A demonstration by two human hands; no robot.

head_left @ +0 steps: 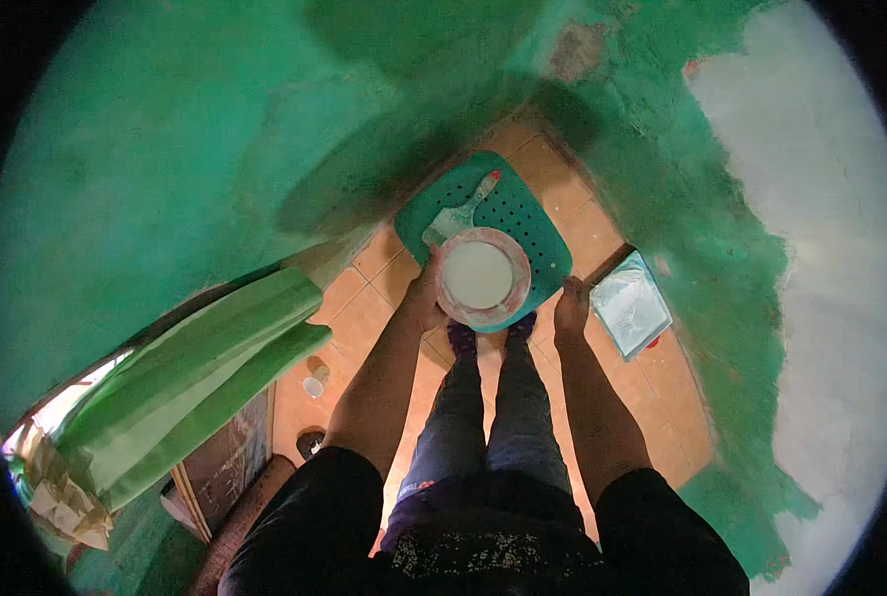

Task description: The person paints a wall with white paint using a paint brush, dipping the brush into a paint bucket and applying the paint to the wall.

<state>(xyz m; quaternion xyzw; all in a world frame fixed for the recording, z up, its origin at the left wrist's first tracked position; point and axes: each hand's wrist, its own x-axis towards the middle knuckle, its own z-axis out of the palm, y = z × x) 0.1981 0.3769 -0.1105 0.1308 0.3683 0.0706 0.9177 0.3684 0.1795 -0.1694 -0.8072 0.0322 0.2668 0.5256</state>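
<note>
A pale pink round container of white liquid (479,279) sits over a teal perforated stool seat (523,223) in the middle of the view. My left hand (427,296) grips the container's left side. My right hand (572,306) is closed at the seat's right front edge, apparently gripping it. A wide paintbrush (457,219) with white paint on it lies on the seat just behind the container.
Green walls (185,139) meet at the corner, the right one partly white (831,298). On the tiled floor (662,397) are a square wrapped item (630,303) and a cup (314,383). Green sheeting (195,368) and leaning boards (223,462) stand at the left.
</note>
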